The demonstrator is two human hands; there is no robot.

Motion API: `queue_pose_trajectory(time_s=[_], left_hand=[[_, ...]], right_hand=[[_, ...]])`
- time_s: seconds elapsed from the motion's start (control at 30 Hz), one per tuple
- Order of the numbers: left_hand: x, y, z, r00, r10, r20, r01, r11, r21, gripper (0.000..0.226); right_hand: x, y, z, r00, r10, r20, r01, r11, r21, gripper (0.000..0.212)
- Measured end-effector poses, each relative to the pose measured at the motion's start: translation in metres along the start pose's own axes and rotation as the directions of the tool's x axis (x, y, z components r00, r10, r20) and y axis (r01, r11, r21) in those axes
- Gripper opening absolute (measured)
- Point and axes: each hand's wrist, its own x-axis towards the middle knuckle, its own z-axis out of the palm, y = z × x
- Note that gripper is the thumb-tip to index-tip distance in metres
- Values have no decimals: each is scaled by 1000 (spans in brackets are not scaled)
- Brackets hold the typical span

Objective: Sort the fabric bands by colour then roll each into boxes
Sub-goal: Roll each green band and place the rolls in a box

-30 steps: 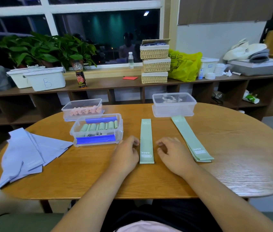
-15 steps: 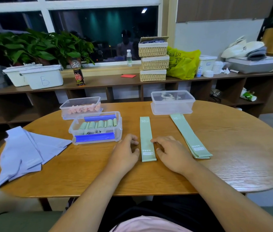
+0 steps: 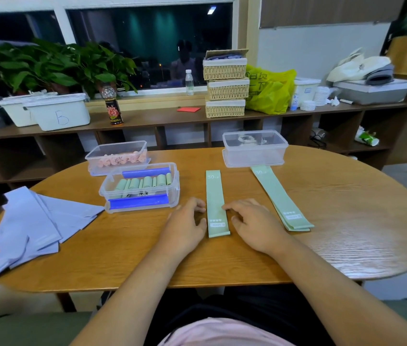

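Matt green cloth band (image 3: 216,196) lying smooth on a wooden table (image 3: 347,233) showing grain and a soft sheen, clear glossy plastic box (image 3: 254,156) standing far right, matt lilac cloth bands (image 3: 30,226) lying creased at left

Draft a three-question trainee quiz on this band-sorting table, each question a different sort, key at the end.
1. Multiple choice: what colour are the rolled bands in the clear box with blue clips? A pink, B green, C purple.
2. True or false: the single green band lies flat and unrolled between the left hand and the right hand.
3. Fill in: the number printed at the far end of that band reads ___.
Key: 1 B; 2 true; 3 30.
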Motion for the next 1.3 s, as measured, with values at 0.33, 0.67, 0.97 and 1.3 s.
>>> queue_pose_trajectory(time_s=[0.33, 0.67, 0.97, 1.3], left_hand=[[-6, 7, -6, 994, 113, -2, -113, 994, 12, 34], [-28, 12, -15, 932, 315, 178, -312, 949, -42, 28], [-25, 16, -13, 963, 247, 104, -238, 966, -98, 15], [-24, 11, -11, 942, 327, 72, -324, 944, -57, 8]], right_hand=[[2, 2, 5, 1000, -10, -2, 10, 999, -48, 36], [1, 2, 5, 998, -59, -29, 57, 997, -55, 39], [-16, -1, -4, 972, -236, 0, 229, 944, 237, 21], [-11, 3, 4, 960, -274, -61, 280, 945, 171, 15]])
